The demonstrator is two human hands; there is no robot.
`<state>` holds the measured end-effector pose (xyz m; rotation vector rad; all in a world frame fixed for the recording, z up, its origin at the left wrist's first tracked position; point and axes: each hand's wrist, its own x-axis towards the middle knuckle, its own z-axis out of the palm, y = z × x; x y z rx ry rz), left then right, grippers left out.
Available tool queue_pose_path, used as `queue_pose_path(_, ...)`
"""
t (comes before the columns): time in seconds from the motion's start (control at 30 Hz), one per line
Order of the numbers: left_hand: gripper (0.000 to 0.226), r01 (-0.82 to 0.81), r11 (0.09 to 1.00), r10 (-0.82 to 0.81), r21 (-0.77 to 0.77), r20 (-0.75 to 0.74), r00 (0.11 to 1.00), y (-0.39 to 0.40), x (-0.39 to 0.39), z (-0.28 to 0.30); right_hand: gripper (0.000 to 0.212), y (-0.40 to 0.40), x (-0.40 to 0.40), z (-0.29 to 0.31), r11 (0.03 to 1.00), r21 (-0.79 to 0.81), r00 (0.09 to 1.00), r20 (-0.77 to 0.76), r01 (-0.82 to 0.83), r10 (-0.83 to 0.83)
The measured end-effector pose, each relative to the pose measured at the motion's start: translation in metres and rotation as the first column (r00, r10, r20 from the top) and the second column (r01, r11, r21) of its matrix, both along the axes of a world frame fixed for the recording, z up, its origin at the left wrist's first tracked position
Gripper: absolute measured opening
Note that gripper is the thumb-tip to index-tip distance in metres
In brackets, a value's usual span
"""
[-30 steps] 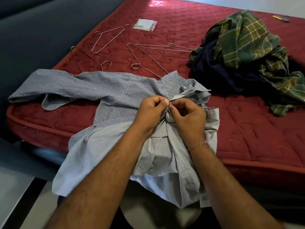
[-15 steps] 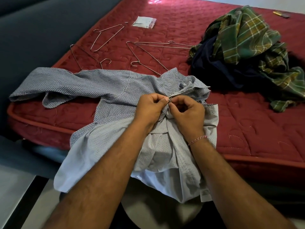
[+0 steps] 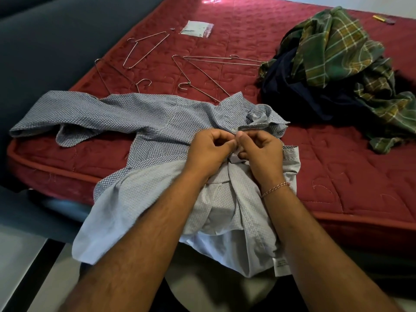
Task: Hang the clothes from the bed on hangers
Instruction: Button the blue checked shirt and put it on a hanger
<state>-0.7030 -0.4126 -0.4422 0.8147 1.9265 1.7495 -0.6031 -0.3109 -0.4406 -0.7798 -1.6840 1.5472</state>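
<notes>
A grey dotted shirt (image 3: 144, 118) lies across the near edge of the red mattress (image 3: 337, 176), its body hanging over the side. My left hand (image 3: 210, 149) and my right hand (image 3: 262, 152) meet just below the collar, each pinching the shirt's front edge with curled fingers. Several wire hangers (image 3: 198, 75) lie on the mattress beyond the shirt; one hook (image 3: 145, 83) sticks out from under the cloth. A heap of clothes, a green plaid shirt (image 3: 333, 46) over a dark garment (image 3: 299, 95), sits at the right.
A small clear plastic packet (image 3: 197, 29) lies at the far side of the mattress. A small yellow object (image 3: 382, 19) rests near the far right edge. A dark grey sofa (image 3: 56, 41) borders the mattress on the left. Pale floor shows below.
Both hands stay at the same spot on the shirt front, with small finger movements. The view has shifted slightly.
</notes>
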Motion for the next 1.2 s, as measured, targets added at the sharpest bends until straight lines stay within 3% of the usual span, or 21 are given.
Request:
queue_pose_path(0.07,0.008,-0.020,0.999,0.016,-0.042,-0.101,0.995,0.001,0.003,-0.002,0.018,0.000,-0.003,0.000,1.000,0.015,0.999,0.046,0.013,-0.013)
queue_pose_path(0.17,0.013,-0.077,0.993,0.057,-0.091,-0.212,0.976,0.004,0.008,-0.004,0.012,0.001,-0.007,-0.001,0.995,0.071,0.988,0.129,0.071,-0.080)
queue_pose_path(0.23,0.014,-0.107,0.991,0.091,-0.079,-0.186,0.978,0.003,0.009,-0.004,0.014,0.001,-0.006,-0.001,0.994,0.069,0.988,0.121,0.090,-0.098)
queue_pose_path(0.37,0.009,-0.121,0.992,0.117,-0.033,-0.107,0.987,0.002,0.005,-0.003,0.011,0.003,0.000,-0.001,0.999,0.033,0.999,0.026,-0.020,0.019)
queue_pose_path(0.67,0.007,-0.128,0.992,0.128,0.011,-0.136,0.982,-0.001,0.008,-0.002,0.010,0.003,0.001,-0.001,0.992,-0.084,0.992,-0.090,-0.092,0.084)
queue_pose_path(0.87,0.006,-0.147,0.989,0.147,0.008,-0.166,0.975,-0.002,0.009,-0.003,0.031,0.001,0.001,0.002,0.993,-0.095,0.994,-0.089,-0.073,0.064)
queue_pose_path(1.2,0.004,-0.170,0.985,0.172,0.029,-0.153,0.973,-0.002,0.007,-0.005,0.006,0.006,0.005,0.000,0.982,0.092,0.983,-0.058,-0.167,0.173)
